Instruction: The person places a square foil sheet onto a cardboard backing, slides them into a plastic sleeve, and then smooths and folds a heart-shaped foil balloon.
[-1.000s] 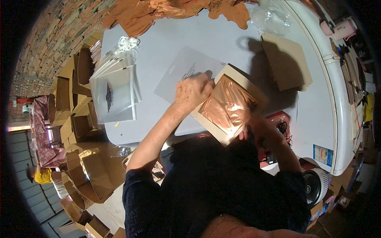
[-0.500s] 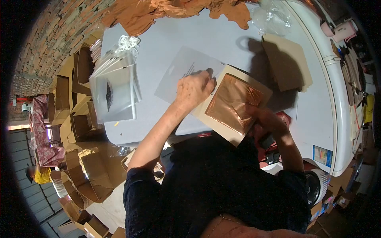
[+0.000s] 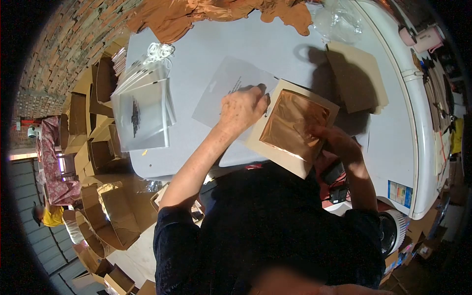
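A clear plastic bag [image 3: 216, 93] with dark printing lies flat on the table. My left hand [image 3: 243, 109] pinches the bag near its right edge, the fingers curled together. Right beside it, a tan cardboard sheet [image 3: 295, 166] slants at the table's near edge, its left side close to my left fingers. On the cardboard rests a smaller, shiny copper-coloured foil packet [image 3: 290, 123], slightly wrinkled. My right hand [image 3: 334, 139] grips the right side of the cardboard, with the thumb on the foil and the other fingers hidden beneath.
Several clear bags [image 3: 142, 115] with white cords [image 3: 161, 50] are stacked at the left. A pile of cardboard sheets [image 3: 356, 78] sits at the right. Copper foil packets [image 3: 221, 12] and crumpled plastic [image 3: 339, 22] line the far edge. Open cartons [image 3: 118, 216] stand left of the table [image 3: 265, 44].
The cardboard and foil packet have shifted slightly right and turned a little, with my right hand moving along. The foil looks smoother. My left hand has barely moved.
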Motion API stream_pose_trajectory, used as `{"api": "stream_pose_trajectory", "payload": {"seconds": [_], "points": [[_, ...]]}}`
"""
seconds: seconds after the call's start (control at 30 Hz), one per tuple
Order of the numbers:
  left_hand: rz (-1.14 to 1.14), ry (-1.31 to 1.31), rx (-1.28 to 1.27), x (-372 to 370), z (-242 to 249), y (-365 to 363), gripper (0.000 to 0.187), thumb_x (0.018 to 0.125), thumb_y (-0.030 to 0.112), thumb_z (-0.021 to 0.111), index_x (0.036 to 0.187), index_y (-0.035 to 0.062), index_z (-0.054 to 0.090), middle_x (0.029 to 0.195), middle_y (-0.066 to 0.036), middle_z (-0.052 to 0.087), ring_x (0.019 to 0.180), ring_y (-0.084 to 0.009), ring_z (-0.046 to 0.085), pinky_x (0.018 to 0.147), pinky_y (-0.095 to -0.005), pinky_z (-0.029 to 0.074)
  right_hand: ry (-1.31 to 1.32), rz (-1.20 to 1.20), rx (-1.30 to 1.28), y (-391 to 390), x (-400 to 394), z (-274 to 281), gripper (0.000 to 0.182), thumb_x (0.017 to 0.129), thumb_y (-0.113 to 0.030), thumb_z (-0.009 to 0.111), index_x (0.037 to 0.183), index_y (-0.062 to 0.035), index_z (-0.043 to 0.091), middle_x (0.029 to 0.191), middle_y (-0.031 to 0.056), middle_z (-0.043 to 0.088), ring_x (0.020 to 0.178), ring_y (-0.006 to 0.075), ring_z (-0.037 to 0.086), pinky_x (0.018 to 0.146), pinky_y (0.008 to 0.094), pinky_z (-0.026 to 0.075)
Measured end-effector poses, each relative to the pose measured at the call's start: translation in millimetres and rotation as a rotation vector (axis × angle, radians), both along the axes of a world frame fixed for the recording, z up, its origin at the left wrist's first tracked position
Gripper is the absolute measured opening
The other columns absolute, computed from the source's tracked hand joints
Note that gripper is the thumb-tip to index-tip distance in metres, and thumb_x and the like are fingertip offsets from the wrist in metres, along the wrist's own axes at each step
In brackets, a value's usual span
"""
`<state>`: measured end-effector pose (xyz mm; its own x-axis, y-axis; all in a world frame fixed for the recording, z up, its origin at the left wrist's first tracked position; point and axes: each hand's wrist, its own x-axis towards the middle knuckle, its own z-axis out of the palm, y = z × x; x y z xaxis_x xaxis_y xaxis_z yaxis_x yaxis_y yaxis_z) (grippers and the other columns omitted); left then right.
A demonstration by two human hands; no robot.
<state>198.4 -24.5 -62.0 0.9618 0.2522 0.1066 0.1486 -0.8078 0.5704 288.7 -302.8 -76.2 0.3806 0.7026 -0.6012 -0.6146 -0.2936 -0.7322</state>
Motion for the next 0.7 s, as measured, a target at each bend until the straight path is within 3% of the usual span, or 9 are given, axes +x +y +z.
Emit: {"api": "stream_pose_trajectory", "payload": {"seconds": [0.13,0.23,0.5,0.7], "points": [[0.021,-0.049,0.036,0.7,-6.6,-2.3,0.021,0.090,0.024,0.060,0.094,0.0046,0.068,0.077,-0.012,0.070,0.073,-0.0331,0.069,0.069,-0.0454,0.054,-0.041,0.003,0.042,2.2,-1.3,4.2,0.046,0.098,-0.033,0.064,0.131,-0.0015,0.058,0.122,0.0098,0.068,0.107,0.0187,0.064,0.096,0.0336,0.051],[0.062,-0.097,0.032,2.2,-11.2,-2.6,0.022,0.090,0.022,0.059,0.092,0.0026,0.067,0.073,-0.015,0.069,0.069,-0.0344,0.069,0.066,-0.0457,0.055,-0.077,0.052,-0.072,-2.2,5.3,-3.8,0.043,0.098,-0.024,0.063,0.132,0.0009,0.056,0.119,0.0084,0.066,0.107,0.0155,0.063,0.095,0.0300,0.050],[0.076,-0.108,0.044,3.2,-8.5,-5.1,0.020,0.090,0.022,0.060,0.091,0.0027,0.066,0.071,-0.016,0.069,0.066,-0.0347,0.068,0.062,-0.0452,0.054,-0.062,0.064,-0.027,11.3,-1.0,31.5,0.039,0.098,-0.026,0.063,0.128,-0.0015,0.059,0.106,0.0043,0.067,0.092,0.0113,0.064,0.081,0.0264,0.052],[0.016,-0.107,0.124,8.5,-4.5,-5.6,0.021,0.089,0.022,0.061,0.094,0.0029,0.067,0.074,-0.014,0.070,0.067,-0.0345,0.068,0.063,-0.0460,0.054,-0.105,0.072,-0.053,2.4,12.6,-4.6,0.036,0.099,-0.030,0.063,0.123,-0.0038,0.064,0.113,0.0091,0.070,0.101,0.0176,0.067,0.086,0.0314,0.056]]}}
